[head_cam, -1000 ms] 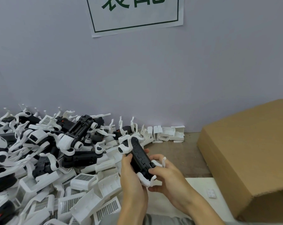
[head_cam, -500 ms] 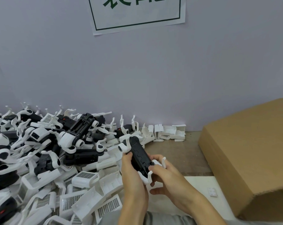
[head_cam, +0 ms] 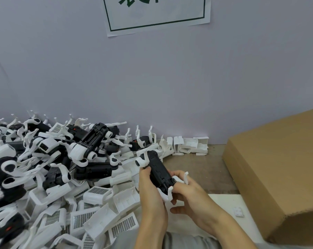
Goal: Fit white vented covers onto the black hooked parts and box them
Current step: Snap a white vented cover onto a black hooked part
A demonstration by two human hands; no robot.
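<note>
Both hands were clamped on one black hooked part (head_cam: 159, 174), the left hand (head_cam: 150, 193) along its side, the right hand (head_cam: 188, 194) at the near end. It seemed ready for fitting; next would be picking a white vented cover (head_cam: 96, 194) from the pile.

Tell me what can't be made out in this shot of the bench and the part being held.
Head view only:
- Green-bordered white paper sign: lettering cut off by the top edge.
- Brown cardboard box: its side faces the camera, contents hidden; right part cut by the frame edge.
- Black hooked part: underside hidden by the left hand and right hand.
- Small white piece: too small to identify.
</note>
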